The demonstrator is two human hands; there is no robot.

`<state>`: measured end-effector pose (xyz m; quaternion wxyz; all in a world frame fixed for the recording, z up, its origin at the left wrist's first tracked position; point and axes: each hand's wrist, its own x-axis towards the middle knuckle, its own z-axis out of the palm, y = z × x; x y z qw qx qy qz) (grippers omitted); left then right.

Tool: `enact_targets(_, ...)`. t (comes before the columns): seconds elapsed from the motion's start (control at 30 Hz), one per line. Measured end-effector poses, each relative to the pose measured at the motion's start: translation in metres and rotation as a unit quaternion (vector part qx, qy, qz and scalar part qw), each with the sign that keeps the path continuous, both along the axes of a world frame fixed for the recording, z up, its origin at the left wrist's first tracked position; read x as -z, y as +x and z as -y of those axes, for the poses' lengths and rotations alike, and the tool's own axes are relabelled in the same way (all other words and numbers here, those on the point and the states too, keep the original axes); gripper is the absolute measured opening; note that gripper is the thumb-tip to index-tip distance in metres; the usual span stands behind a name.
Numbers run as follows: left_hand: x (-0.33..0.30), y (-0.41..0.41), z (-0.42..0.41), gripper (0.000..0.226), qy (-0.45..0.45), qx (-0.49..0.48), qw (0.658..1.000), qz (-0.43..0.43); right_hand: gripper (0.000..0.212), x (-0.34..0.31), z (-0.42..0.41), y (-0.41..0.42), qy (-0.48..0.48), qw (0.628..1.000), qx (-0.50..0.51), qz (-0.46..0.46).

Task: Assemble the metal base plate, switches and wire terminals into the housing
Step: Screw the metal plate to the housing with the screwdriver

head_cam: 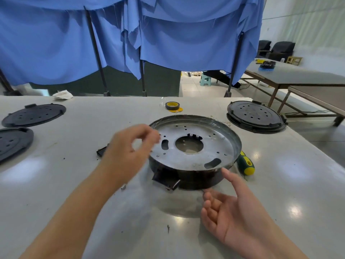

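Observation:
The round metal base plate [211, 146], with a centre hole and several slots, lies slightly tilted on top of the black housing [197, 181]. My left hand [130, 148] is at the plate's left rim, blurred. Its curled fingers and thumb seem to pinch the rim. My right hand [229, 210] hovers palm up with relaxed fingers just in front of the housing and holds nothing. A black boxy part [165, 179] sticks out of the housing's front. A small black part [101, 151] lies on the table behind my left hand. Thin wires [225, 124] show by the plate's far right rim.
A green and yellow screwdriver [246, 163] lies right of the housing. A yellow tape roll [172, 106] sits behind it. Black round covers lie at the left [33, 114], [13, 143] and at the right [255, 116]. A white cloth [62, 94] is at the far edge.

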<state>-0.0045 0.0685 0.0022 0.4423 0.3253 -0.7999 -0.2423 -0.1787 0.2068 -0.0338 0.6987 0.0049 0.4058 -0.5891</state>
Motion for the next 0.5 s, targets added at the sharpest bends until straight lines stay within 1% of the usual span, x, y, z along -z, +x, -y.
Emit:
enact_targets(0.07, -0.006, 0.015, 0.016, 0.021, 0.028, -0.063, 0.997, -0.024, 0.055, 0.002, 0.0, 0.001, -0.001, 1.0, 0.0, -0.008)
enact_targets(0.1, -0.007, 0.023, 0.024, 0.02, 0.059, -0.086, 0.994, -0.015, 0.054, 0.002, 0.0, 0.001, -0.003, 1.0, 0.0, -0.01)
enact_targets(0.13, -0.006, 0.029, 0.03, 0.019, 0.098, -0.102, 0.99, 0.012, 0.054, 0.003, 0.001, 0.002, -0.006, 1.0, -0.001, -0.013)
enact_targets(0.17, -0.004, 0.035, 0.036, 0.017, 0.137, -0.111, 0.983, 0.056, 0.054, 0.003, 0.001, 0.002, -0.009, 1.0, 0.0, -0.018)
enact_targets(0.23, 0.003, 0.043, 0.044, 0.012, 0.189, -0.108, 0.961, 0.172, 0.054, 0.004, 0.002, 0.004, -0.015, 0.999, 0.003, -0.029)
enact_targets(0.33, 0.012, 0.046, 0.046, 0.004, 0.21, -0.063, 0.915, 0.34, 0.052, 0.006, 0.003, 0.006, -0.023, 0.999, 0.011, -0.041)
enact_targets(0.4, 0.015, 0.046, 0.045, 0.004, 0.211, -0.054, 0.892, 0.397, 0.051, 0.006, 0.003, 0.007, -0.027, 0.999, 0.015, -0.045)
enact_targets(0.5, 0.02, 0.044, 0.047, 0.009, 0.195, -0.071, 0.876, 0.436, 0.051, 0.007, 0.003, 0.007, -0.031, 0.998, 0.017, -0.046)
